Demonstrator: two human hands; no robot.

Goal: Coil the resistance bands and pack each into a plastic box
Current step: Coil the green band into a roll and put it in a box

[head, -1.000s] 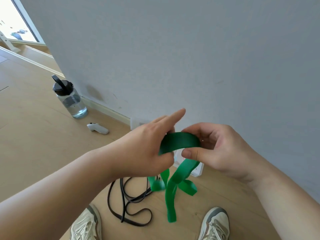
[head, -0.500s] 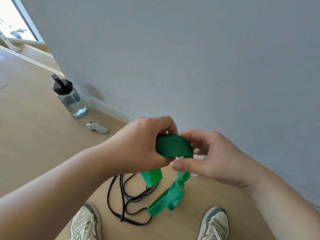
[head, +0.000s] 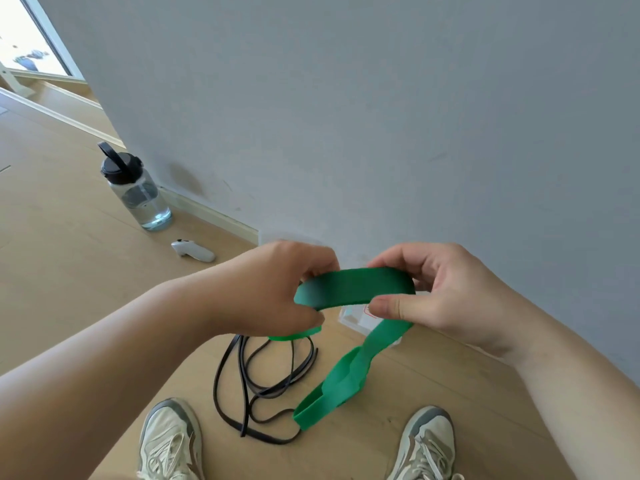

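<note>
A person's left hand (head: 273,292) curled around one end of a green resistance band (head: 353,287) while the right hand (head: 443,292) pinched the other end between thumb and fingers, holding a flat loop in the air above the wooden floor (head: 69,271). The band's loose tail hung from the right hand toward the sneakers (head: 426,445). A black resistance band (head: 242,375) lay tangled below, a clear plastic box (head: 349,318) behind the hands, and a water bottle (head: 138,192) and a white controller (head: 194,251) near the wall (head: 381,116).
</note>
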